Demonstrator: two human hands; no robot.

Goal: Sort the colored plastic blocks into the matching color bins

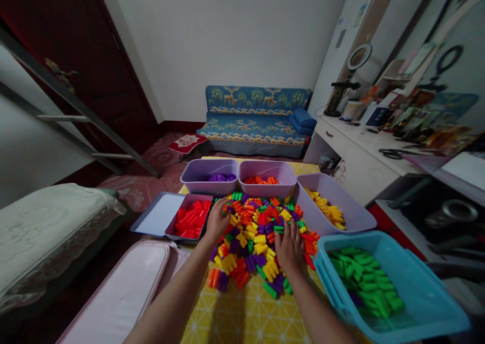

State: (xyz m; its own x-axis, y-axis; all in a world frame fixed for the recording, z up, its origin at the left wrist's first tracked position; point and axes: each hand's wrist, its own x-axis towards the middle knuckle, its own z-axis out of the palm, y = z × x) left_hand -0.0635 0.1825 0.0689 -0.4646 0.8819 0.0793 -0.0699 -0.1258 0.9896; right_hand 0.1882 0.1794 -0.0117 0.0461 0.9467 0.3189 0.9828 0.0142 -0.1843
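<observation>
A heap of mixed plastic building blocks (260, 239) in red, orange, yellow, green and purple covers the middle of the table. At the heap's left edge is my left hand (219, 218), fingers bent inward. Small green and orange bits show by its fingertips, but I cannot make out what they hold. My right hand (290, 246) lies palm down on the right side of the heap, fingers apart, touching green and yellow blocks. Beside my left hand, a box of red blocks (191, 219) stands close. Right of my right hand is a turquoise bin (424, 303) holding green blocks (366, 281).
Lilac bins behind the heap hold purple blocks (220, 178), orange blocks (261, 181) and yellow blocks (328, 208). A pale lid (125, 288) lies front left. Beyond the yellow tablecloth (242, 318) stand a blue sofa (253, 124) and a cluttered dresser (356, 147).
</observation>
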